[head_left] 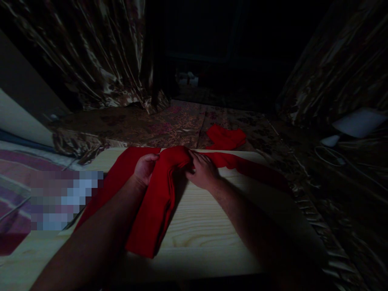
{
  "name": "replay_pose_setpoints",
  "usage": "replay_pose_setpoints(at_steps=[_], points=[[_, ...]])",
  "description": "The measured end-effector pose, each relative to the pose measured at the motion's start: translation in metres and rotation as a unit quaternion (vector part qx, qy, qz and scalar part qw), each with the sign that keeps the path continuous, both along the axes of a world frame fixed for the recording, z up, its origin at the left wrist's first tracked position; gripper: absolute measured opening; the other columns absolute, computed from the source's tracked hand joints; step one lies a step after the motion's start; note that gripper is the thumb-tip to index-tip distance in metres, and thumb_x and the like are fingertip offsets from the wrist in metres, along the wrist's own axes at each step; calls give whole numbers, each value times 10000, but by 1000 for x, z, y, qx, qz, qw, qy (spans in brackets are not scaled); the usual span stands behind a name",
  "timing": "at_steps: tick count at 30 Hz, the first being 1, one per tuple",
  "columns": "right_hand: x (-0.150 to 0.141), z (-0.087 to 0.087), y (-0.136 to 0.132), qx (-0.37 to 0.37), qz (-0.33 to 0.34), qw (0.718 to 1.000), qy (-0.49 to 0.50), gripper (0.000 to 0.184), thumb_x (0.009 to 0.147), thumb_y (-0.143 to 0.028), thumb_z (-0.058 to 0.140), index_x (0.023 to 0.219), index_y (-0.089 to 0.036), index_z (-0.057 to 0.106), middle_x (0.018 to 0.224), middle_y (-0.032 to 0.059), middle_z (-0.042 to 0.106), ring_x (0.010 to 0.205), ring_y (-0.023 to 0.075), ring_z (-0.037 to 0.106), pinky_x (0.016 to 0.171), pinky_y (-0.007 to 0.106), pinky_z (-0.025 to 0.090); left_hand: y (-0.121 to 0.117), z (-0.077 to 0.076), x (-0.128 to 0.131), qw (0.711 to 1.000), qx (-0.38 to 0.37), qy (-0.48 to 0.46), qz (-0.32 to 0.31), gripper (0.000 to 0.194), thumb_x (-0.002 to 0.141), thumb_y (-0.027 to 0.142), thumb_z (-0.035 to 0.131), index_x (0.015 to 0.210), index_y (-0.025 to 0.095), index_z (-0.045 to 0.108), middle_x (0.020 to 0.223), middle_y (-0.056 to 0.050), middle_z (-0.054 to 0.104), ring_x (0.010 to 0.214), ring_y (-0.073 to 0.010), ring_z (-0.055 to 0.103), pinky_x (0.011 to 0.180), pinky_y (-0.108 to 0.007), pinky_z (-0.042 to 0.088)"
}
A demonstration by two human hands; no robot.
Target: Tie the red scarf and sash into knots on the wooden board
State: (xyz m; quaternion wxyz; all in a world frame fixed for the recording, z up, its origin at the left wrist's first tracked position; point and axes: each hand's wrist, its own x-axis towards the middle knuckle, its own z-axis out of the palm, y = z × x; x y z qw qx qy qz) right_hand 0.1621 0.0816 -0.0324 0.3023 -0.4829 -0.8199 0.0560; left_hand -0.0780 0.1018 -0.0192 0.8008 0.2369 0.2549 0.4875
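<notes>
A folded red garment (157, 198) hangs between my hands and runs down toward the near side of the wooden table (209, 218); its exact kind is not clear. My left hand (145, 167) holds its left edge, thumb on top and the other fingers hidden beneath the cloth. At the upper right edge, my right hand (201, 167) grips the fabric with bent fingers. More red cloth (117, 171) lies flat under and beside my left arm. To the right, a long red piece (248, 165) stretches along the far edge of the table.
Beyond the table, a folded red cloth (226, 136) rests on a patterned cover (178, 121). At right are a white lamp (357, 123) and its cord. Striped bedding (15, 182) lies at left beside a pixelated patch (66, 202). Dark curtains (118, 52) hang behind.
</notes>
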Motion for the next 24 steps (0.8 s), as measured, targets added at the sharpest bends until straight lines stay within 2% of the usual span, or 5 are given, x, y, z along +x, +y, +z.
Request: replay_pose_setpoints(at_steps=[3, 7, 11, 16, 24], points=[[-1, 0, 2, -11, -7, 1000, 19, 680, 817, -208, 623, 1475, -94, 493, 1443, 182, 586, 1329, 299, 529, 1154, 459, 393, -3, -1, 3, 998, -23, 20, -50, 265, 769, 197, 618, 968, 93, 759, 864, -124, 792, 836, -294, 771, 846, -408, 630], [4, -2, 4, -2, -1, 999, 46, 592, 800, -138, 567, 1390, -89, 562, 1337, 170, 656, 1240, 286, 582, 1110, 426, 445, -7, 2, 13, 995, 25, 32, -93, 357, 772, 139, 646, 1115, 83, 727, 961, -137, 792, 856, -272, 772, 842, -361, 627], [4, -3, 3, -15, -12, 999, 37, 567, 759, -127, 577, 1326, -113, 593, 1240, 162, 690, 1147, 291, 615, 1042, 427, 490, -9, 2, 19, 991, 65, 47, -108, 492, 758, 85, 664, 1250, 85, 672, 1016, -136, 788, 851, -248, 772, 829, -317, 624], [4, -3, 4, -17, -26, 999, 26, 458, 788, -97, 508, 1227, -129, 636, 1171, 150, 710, 1094, 281, 630, 1010, 402, 493, -9, -1, 22, 985, 83, 64, -135, 665, 745, 73, 676, 1401, 120, 580, 1044, -133, 786, 857, -255, 775, 788, -311, 631], [7, -1, 2, -30, -55, 997, 39, 442, 796, -96, 478, 1196, -173, 651, 1089, 120, 734, 1021, 276, 650, 933, 374, 513, -14, 3, 29, 984, 78, 85, -135, 729, 714, 76, 725, 1420, 172, 567, 1055, -127, 784, 848, -265, 777, 757, -305, 630]])
